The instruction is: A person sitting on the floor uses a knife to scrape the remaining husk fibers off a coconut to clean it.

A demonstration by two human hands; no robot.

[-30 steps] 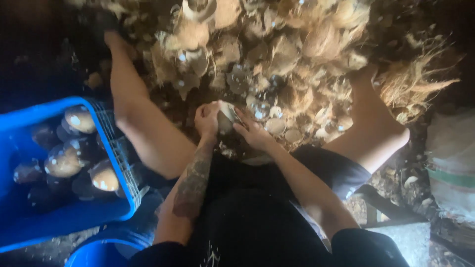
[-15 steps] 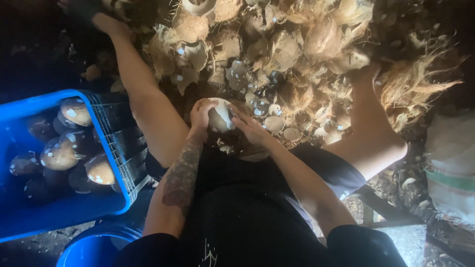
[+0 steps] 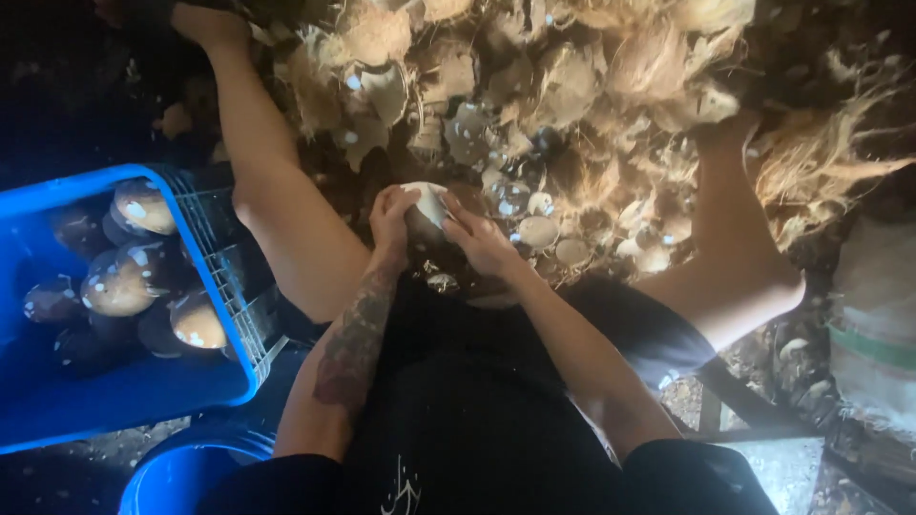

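Both hands, the left hand (image 3: pixel 389 215) and right hand (image 3: pixel 479 238), are clamping a pale coconut (image 3: pixel 426 205) between the knees, raised slightly higher than a second ago. The blue crate (image 3: pixel 114 401) of peeled coconuts (image 3: pixel 119 281) is sitting at the left, husks (image 3: pixel 572 86) piling ahead.

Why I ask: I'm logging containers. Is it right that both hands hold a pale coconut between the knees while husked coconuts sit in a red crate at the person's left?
Not quite: the crate is blue, not red, as the head view shows. The rest stands: the left hand and right hand hold a pale coconut between the knees, and husked coconuts sit in that crate at the person's left.
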